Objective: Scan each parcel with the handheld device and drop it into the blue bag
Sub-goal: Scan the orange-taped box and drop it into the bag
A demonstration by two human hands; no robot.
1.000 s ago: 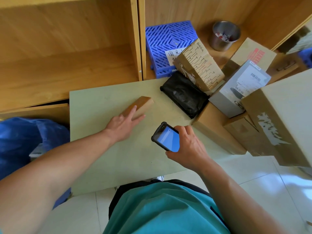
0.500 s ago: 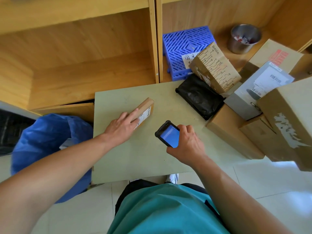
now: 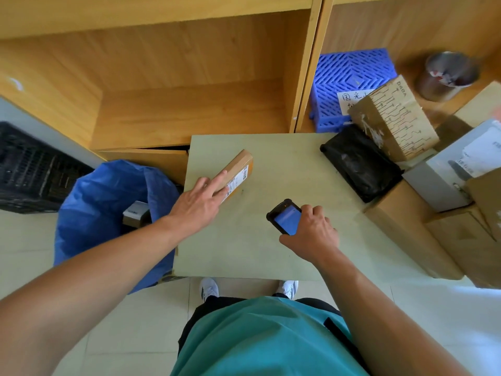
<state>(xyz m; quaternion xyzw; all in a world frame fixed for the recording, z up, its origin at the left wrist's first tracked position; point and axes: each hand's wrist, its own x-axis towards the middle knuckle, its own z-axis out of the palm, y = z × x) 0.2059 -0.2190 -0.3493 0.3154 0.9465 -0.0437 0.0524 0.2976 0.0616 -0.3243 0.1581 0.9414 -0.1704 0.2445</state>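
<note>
A small flat brown parcel with a white label lies tilted on the pale green table. My left hand rests on its near end, fingers straight along its top. My right hand grips the black handheld scanner, blue screen up, a little to the right of the parcel. The blue bag stands open on the floor left of the table, with a boxed parcel inside.
A black wrapped parcel, a printed brown box, a grey mailer and plain cartons crowd the table's right side. Behind stand wooden shelves, a blue crate and a metal cup. A black crate sits far left.
The view has swung left, showing more of the blue bag. The parcel has tipped so its label faces up, and my left hand has slid along it. The scanner hand barely moved.
</note>
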